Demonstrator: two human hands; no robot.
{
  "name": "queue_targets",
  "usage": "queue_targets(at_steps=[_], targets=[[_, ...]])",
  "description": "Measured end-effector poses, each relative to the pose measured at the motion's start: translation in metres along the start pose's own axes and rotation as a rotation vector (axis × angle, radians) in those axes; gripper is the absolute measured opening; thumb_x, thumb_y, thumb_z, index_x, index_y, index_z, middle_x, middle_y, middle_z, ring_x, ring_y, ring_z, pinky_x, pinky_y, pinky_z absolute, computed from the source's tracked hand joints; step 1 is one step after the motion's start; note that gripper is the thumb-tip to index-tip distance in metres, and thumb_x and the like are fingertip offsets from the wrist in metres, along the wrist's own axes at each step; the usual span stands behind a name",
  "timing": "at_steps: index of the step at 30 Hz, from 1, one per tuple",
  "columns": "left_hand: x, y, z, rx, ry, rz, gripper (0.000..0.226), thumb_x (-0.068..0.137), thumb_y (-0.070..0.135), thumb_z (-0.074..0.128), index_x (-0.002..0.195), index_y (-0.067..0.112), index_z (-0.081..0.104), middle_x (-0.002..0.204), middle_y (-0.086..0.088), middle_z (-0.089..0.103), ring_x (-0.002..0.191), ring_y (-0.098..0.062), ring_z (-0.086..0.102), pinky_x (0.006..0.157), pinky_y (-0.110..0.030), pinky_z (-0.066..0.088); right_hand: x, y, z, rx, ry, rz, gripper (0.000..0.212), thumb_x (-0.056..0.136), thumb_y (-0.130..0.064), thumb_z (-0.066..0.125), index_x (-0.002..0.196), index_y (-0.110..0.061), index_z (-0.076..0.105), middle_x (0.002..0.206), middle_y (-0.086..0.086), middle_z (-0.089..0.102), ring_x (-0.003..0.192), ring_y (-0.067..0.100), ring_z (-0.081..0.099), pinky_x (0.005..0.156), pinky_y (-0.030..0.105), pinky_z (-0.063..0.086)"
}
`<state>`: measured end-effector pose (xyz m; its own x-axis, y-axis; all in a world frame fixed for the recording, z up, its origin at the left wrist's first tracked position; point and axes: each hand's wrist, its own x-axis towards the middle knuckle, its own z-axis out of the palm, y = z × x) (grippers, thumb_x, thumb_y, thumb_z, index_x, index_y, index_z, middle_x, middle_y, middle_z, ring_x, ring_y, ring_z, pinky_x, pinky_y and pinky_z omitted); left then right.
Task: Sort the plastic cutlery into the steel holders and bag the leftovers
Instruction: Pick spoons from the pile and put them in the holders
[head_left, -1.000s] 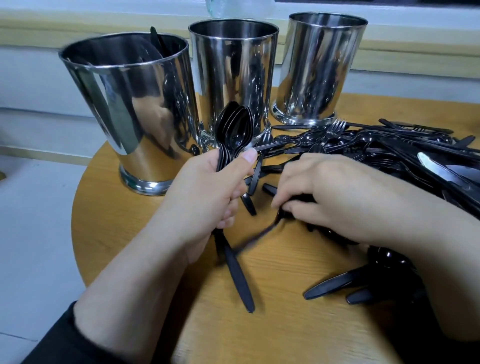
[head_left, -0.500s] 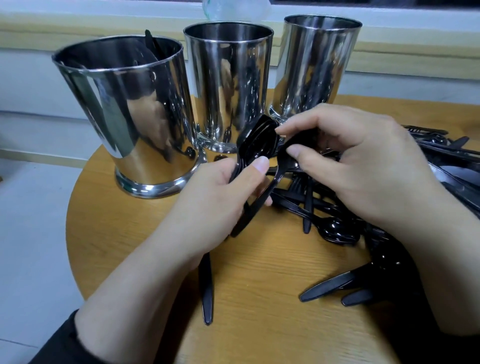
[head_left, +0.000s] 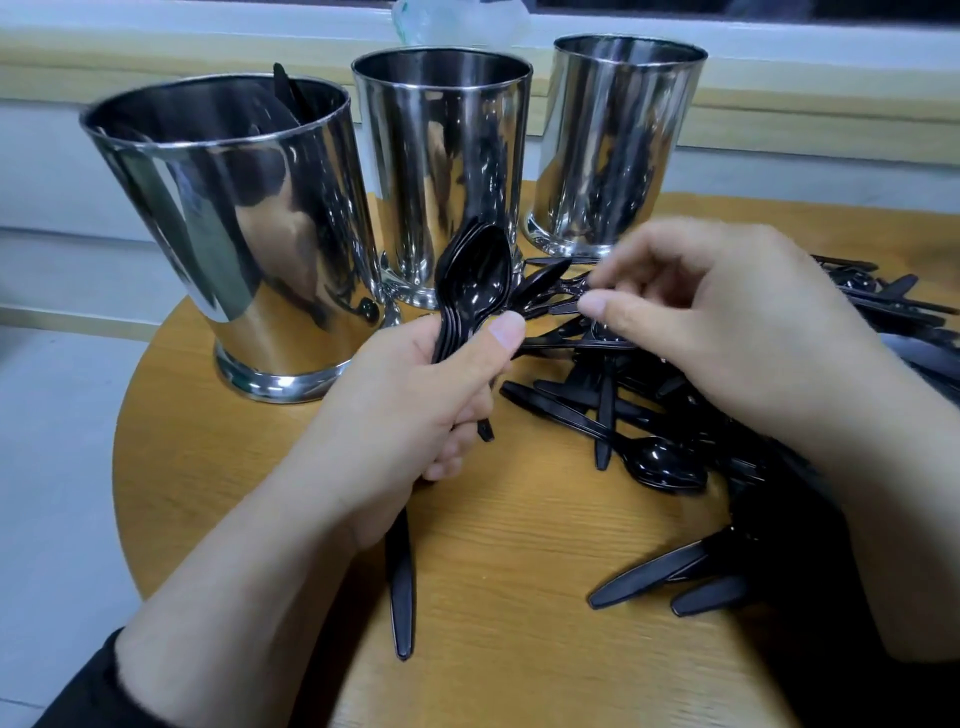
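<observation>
My left hand (head_left: 410, 405) grips a nested stack of black plastic spoons (head_left: 478, 280), bowls up in front of the middle steel holder (head_left: 441, 156); their handles stick out below my palm. My right hand (head_left: 727, 322) hovers just right of the stack, thumb and forefinger slightly apart and loosely curled over the pile of black cutlery (head_left: 649, 457). I see nothing held in it. The left steel holder (head_left: 249, 234) has a black piece (head_left: 285, 88) poking above its rim. The right steel holder (head_left: 618, 145) stands behind the pile.
The round wooden table (head_left: 519, 597) ends close on the left, with floor beyond. Loose black handles (head_left: 649, 577) lie at the near right. A crumpled clear plastic bag (head_left: 457, 23) sits on the sill behind the holders.
My right hand lifted a spoon from the pile, brought it to the stack in my left hand, then let go and drew back to the right. The stack rose slightly.
</observation>
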<state>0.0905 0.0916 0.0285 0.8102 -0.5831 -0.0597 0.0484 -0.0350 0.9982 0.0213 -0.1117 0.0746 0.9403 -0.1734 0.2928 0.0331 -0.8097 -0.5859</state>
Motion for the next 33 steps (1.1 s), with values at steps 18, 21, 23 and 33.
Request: queue_targets(at_steps=[18, 21, 23, 33], targets=[[0.002, -0.006, -0.003, 0.087, 0.020, 0.015, 0.023, 0.104, 0.033, 0.058, 0.092, 0.015, 0.063, 0.066, -0.002, 0.052, 0.047, -0.016, 0.039, 0.043, -0.027, 0.035, -0.001, -0.008, 0.016, -0.457, -0.516, 0.086, 0.015, 0.087, -0.050, 0.072, 0.097, -0.038, 0.070, 0.092, -0.014, 0.058, 0.083, 0.002, 0.051, 0.070, 0.021, 0.040], [0.001, -0.006, -0.004, 0.088, 0.015, 0.020, 0.022, 0.103, 0.033, 0.058, 0.091, 0.015, 0.062, 0.066, -0.001, 0.051, 0.048, -0.015, 0.038, 0.043, -0.027, 0.034, -0.002, -0.009, 0.019, -0.478, -0.532, 0.079, 0.014, 0.090, -0.049, 0.069, 0.096, -0.036, 0.067, 0.095, -0.014, 0.059, 0.092, 0.007, 0.051, 0.082, 0.024, 0.033], [0.001, -0.005, -0.003, 0.085, 0.025, 0.022, 0.020, 0.102, 0.033, 0.059, 0.091, 0.017, 0.063, 0.066, -0.001, 0.051, 0.048, -0.015, 0.038, 0.043, -0.026, 0.034, -0.002, -0.009, 0.020, -0.479, -0.531, 0.075, 0.015, 0.090, -0.048, 0.069, 0.094, -0.033, 0.068, 0.097, -0.012, 0.061, 0.096, 0.008, 0.052, 0.086, 0.025, 0.031], [0.005, -0.004, -0.003, 0.287, 0.172, 0.143, 0.028, 0.102, 0.030, 0.058, 0.087, 0.010, 0.071, 0.078, 0.000, 0.075, 0.063, -0.004, 0.063, 0.059, -0.018, 0.049, -0.004, -0.013, 0.013, -0.354, -0.415, -0.063, 0.015, 0.088, -0.042, 0.069, 0.079, -0.032, 0.063, 0.090, -0.017, 0.054, 0.085, -0.004, 0.049, 0.077, 0.017, 0.028]])
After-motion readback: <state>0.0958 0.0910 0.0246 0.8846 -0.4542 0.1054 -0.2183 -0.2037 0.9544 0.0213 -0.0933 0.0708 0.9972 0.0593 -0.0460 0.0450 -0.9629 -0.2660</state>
